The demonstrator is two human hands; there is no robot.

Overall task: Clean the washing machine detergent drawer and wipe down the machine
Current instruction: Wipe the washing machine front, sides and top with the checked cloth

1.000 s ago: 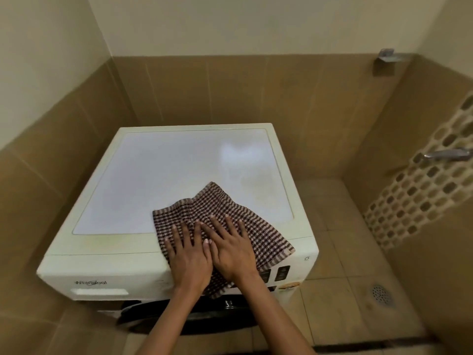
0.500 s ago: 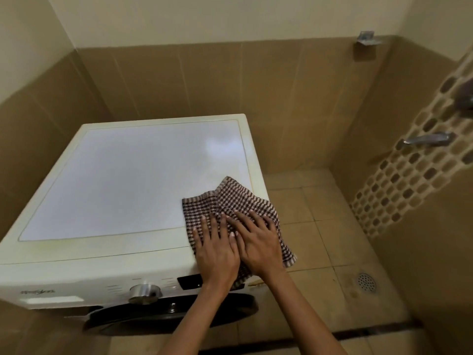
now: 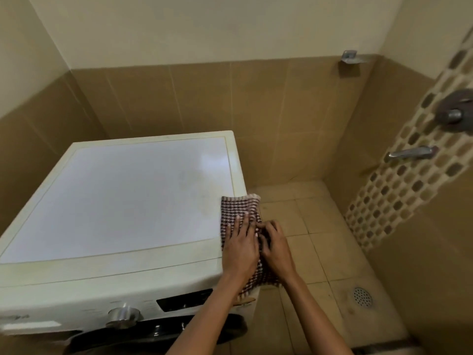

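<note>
Seen from the head, the checked cloth (image 3: pixel 236 208) draped the front right corner of the washing machine (image 3: pixel 128 196). The left hand (image 3: pixel 239 248) pressed it with a flat, open grip. The right hand (image 3: pixel 277 248) curled its grip into it at the edge. Wiping the top seemed nearly done, and the side panel likely called for a downward stroke.

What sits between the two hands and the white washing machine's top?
The brown-and-white checked cloth, draped over the right edge of the white washing machine, lies under the left hand and right hand; head view shows it.
</note>
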